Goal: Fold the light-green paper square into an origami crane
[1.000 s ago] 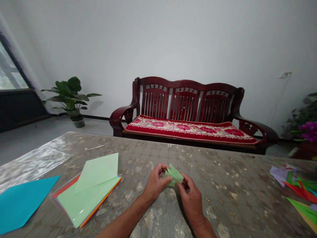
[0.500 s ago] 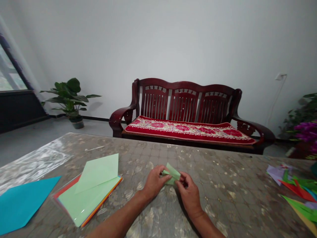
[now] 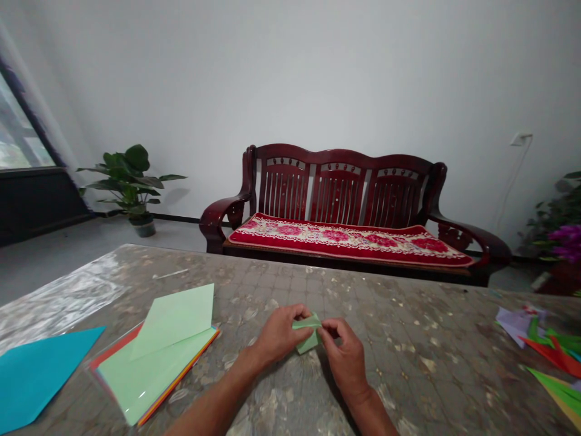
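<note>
A small folded piece of light green paper lies on the table between my two hands. My left hand curls over its left end, fingers closed on it. My right hand pinches its right edge with thumb and fingertips. Much of the paper is covered by my fingers.
A stack of coloured sheets with a bent green sheet on top lies to the left, a teal sheet further left. Folded coloured paper pieces lie at the right edge. The patterned table has a glossy cover. A wooden bench stands behind.
The green paper has come down from a raised, tilted pose to lie low at the table. Both hands have closed in tighter around it.
</note>
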The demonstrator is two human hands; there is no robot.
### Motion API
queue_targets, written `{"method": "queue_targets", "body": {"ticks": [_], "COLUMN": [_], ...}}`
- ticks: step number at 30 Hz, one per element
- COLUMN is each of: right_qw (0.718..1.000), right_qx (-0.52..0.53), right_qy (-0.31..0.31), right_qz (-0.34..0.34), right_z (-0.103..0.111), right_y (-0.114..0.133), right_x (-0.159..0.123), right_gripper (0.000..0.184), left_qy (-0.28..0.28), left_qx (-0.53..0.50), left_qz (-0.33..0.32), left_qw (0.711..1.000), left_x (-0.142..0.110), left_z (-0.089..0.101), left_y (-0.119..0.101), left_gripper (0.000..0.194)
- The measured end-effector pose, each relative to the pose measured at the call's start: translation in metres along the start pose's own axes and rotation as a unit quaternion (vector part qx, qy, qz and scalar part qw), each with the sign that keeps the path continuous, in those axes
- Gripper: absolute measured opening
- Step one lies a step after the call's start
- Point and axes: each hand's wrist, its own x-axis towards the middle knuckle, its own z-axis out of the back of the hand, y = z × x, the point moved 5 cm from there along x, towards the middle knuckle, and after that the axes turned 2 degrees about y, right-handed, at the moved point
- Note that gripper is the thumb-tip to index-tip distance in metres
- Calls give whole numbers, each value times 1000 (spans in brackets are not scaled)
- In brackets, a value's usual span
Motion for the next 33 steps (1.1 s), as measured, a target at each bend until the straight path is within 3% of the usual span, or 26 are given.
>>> {"method": "queue_targets", "body": {"ticks": [3, 8, 19, 25, 33], "right_qw": [998, 993, 993, 994, 985], "right_qx": [-18, -48, -71, -55, -11], "right_qy": [18, 25, 38, 60, 110], "right_qz": [61, 106, 89, 66, 132], "right_z": [-2, -3, -4, -3, -2], "right_y": [10, 16, 12, 11, 22], "right_x": [-3, -8, -12, -14, -11], "right_gripper": [12, 8, 11, 11, 18], "left_qy": [-24, -47, -31, -5, 15], "left_qx": [82, 63, -115, -235, -315], "left_qz": [24, 65, 130, 181, 209], "left_qw": [996, 995, 984, 955, 926], "left_x": [-2, -3, -2, -10, -17], "left_z": [-1, -5, -13, -20, -24], "left_y": [-3, 2, 20, 22, 23], "left_gripper": [26, 36, 31, 27, 19]}}
